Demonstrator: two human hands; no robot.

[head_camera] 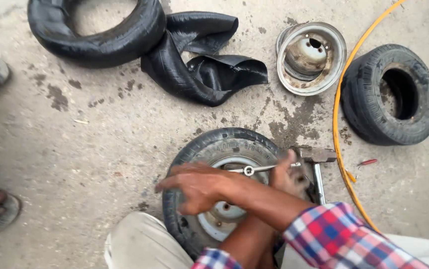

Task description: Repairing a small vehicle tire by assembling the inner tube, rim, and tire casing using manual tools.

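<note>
Underneath both hands lies the wheel (224, 189) — right hand (194, 187) splayed, left hand (286, 177) gripping wrench (262, 169).

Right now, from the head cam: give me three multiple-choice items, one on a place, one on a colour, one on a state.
1. Where does the bare metal rim lie?
A. Between the inner tube and the loose tyre
B. Inside the loose tyre
C. Under the person's knee

2. What colour is the hose on the ground?
A. Black
B. Yellow
C. Green

3. How is the left hand placed at the wrench?
A. Flat and well clear of it
B. Closed round its end
C. Out of view

Answers:
1 A: the rim sits on the concrete with the tube on one side and the tyre on the other.
2 B: a yellow line curves past the loose tyre.
3 B: the fingers wrap the bar's end over the wheel.
</note>
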